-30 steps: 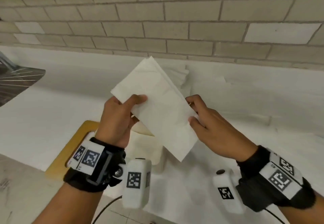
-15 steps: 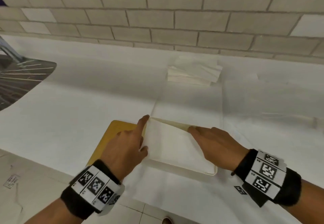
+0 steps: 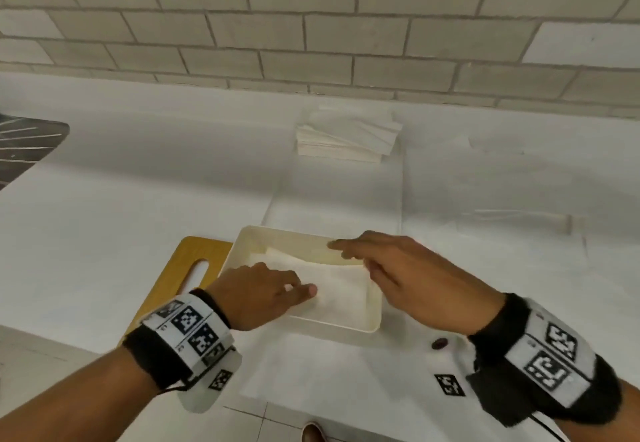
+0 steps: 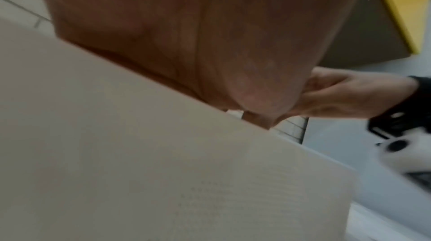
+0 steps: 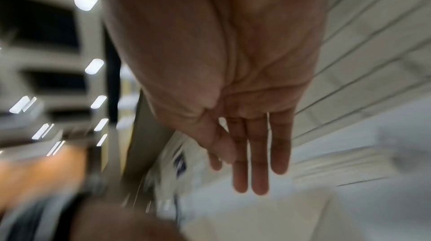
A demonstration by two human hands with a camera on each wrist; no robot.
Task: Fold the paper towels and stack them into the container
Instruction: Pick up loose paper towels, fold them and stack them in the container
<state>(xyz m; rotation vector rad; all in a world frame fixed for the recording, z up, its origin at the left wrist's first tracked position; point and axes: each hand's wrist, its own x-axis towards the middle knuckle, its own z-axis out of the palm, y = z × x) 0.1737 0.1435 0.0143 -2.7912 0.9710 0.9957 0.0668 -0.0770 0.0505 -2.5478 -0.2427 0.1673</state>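
Observation:
A white rectangular container [image 3: 375, 313] sits on the white-covered counter near its front edge. A folded paper towel [image 3: 341, 285] lies flat inside it. My left hand [image 3: 298, 285] rests on the towel's left part with the thumb laid out on the paper; the left wrist view shows only the palm [image 4: 186, 42] up close. My right hand [image 3: 356, 258] hovers over the container's right side and holds nothing. Its fingers [image 5: 258, 171] are straight in the right wrist view. A stack of paper towels [image 3: 346, 140] lies farther back by the wall.
A yellow cutting board [image 3: 187, 268] lies under the container's left side. A brick wall [image 3: 311, 26] closes the back of the counter. A dark surface [image 3: 24, 150] shows at the far left. Floor tiles [image 3: 263, 421] show past the counter's front edge.
The folded towel, held in the air by both hands a second ago, now lies in the container. My right hand has come off it; my left still rests on it.

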